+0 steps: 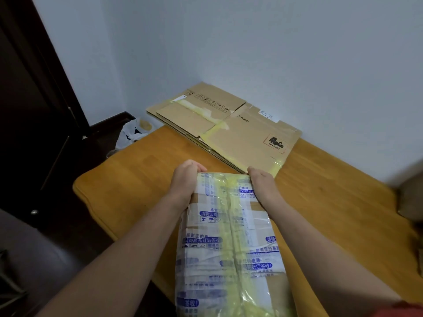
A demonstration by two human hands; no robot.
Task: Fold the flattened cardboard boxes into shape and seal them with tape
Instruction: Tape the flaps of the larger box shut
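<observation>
Near centre: taped carton (231, 236), cardboard mostly covered in blue-printed clear tape, with a yellowish strip down its length. It runs from the near edge of the worktop (128, 179) outward. Left grip (186, 177) and right grip (261, 181) each clasp a far corner, fingers curled over the far edge and out of sight. Holding both corners probably steadies it for squaring up or turning. Cannot tell whether it is fully erected. Interior not visible, so contents unknown. Far side: stack of flattened boxes (240, 133) lies against the wall, close to the far end of the carton, apparently awaiting folding. Far left, on the floor: white plastic bag (130, 133), something tan inside, unidentifiable.
</observation>
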